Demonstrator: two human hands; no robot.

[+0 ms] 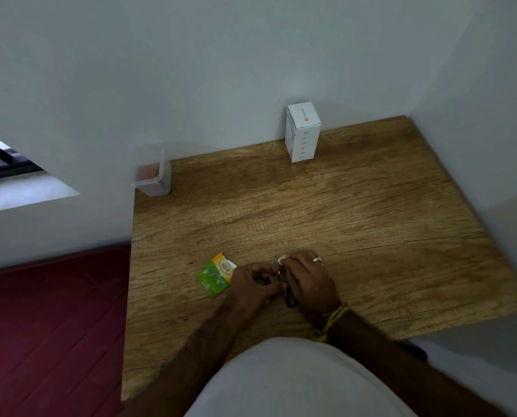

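L hand [251,281] curled on scissors [278,267], R hand [308,276] pinching white scrap [282,259]; green sachet [215,278] nearby, print illegible.

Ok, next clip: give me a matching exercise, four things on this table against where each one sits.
Things:
1. green sachet
2. white box
3. clear container
4. scissors

Places:
A. between the left hand and right hand
B. back-left corner of the table
C. upright against the back wall
D. flat on the table, just left of the left hand

Pairs: 1-D, 2-C, 3-B, 4-A
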